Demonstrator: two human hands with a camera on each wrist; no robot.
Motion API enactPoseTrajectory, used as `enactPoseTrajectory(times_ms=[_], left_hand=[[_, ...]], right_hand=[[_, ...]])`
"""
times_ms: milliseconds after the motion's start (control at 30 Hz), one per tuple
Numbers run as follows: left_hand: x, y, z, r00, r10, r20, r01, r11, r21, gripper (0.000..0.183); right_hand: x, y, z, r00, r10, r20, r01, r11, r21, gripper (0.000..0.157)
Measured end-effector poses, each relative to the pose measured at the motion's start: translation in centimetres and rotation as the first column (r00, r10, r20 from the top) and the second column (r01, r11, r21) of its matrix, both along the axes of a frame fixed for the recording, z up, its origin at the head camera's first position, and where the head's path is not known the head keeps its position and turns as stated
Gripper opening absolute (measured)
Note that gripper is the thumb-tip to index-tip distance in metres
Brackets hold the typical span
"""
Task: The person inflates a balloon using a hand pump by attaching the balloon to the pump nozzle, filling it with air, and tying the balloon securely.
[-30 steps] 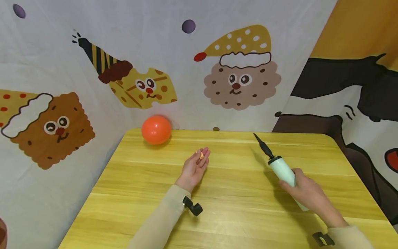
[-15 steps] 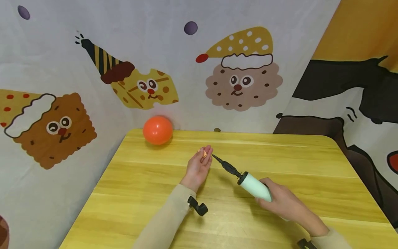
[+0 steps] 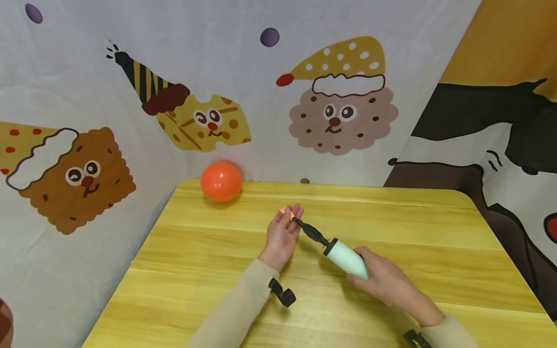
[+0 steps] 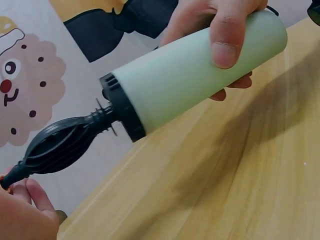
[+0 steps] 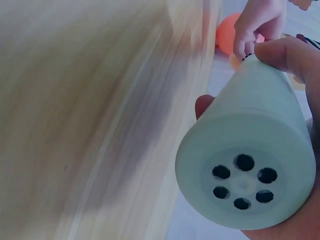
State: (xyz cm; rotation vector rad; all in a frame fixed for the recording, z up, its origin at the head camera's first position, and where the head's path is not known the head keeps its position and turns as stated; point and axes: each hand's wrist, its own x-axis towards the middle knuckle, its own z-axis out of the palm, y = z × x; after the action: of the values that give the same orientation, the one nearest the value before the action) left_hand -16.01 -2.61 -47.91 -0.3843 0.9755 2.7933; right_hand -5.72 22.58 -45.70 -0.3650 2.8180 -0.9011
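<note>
While a limp pale-orange balloon [image 3: 291, 215] is pinched between the thumb and fingers of the left hand [image 3: 280, 241], a mint-green pump [image 3: 346, 258] is gripped around its barrel by the right hand [image 3: 387, 280]. The limp balloon is held at the fingertips of the left hand, where it is met by the tip of the pump's black nozzle [image 3: 314, 233]; how far the tip is inserted cannot be told. The pump is held tilted above the counter [image 3: 209, 270], with its nozzle directed toward the left hand and its shadow cast below. In the right wrist view, a ring of round holes [image 5: 245, 162] is seen in the pump's rear end. An inflated orange-red balloon [image 3: 221, 181] is set near the far left corner of the counter, beyond the left hand and apart from it. The counter is backed by a cloth [image 3: 209, 38] printed with cartoon faces.
</note>
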Motion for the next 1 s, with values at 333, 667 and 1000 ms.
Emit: enactPoseTrajectory(times_ms=[333, 667, 1000], left_hand=[[0.3, 0.6, -0.4, 0.996, 0.016, -0.091, -0.021, 0.999, -0.049, 0.028], [0.5, 1.2, -0.7, 0.992, -0.001, -0.129, -0.001, 1.0, -0.015, 0.027], [0.7, 0.6, -0.1, 0.993, -0.011, -0.116, 0.024, 0.993, 0.112, 0.034]], right_hand=[[-0.3, -1.4, 0.0, 1.0, 0.006, -0.02, -0.006, 1.0, -0.018, 0.068], [-0.1, -1.6, -0.1, 1.0, -0.001, -0.016, 0.0, 0.999, -0.052, 0.067], [0.0, -1.9, -0.1, 1.0, -0.018, 0.025, 0.021, 0.993, -0.115, 0.067]])
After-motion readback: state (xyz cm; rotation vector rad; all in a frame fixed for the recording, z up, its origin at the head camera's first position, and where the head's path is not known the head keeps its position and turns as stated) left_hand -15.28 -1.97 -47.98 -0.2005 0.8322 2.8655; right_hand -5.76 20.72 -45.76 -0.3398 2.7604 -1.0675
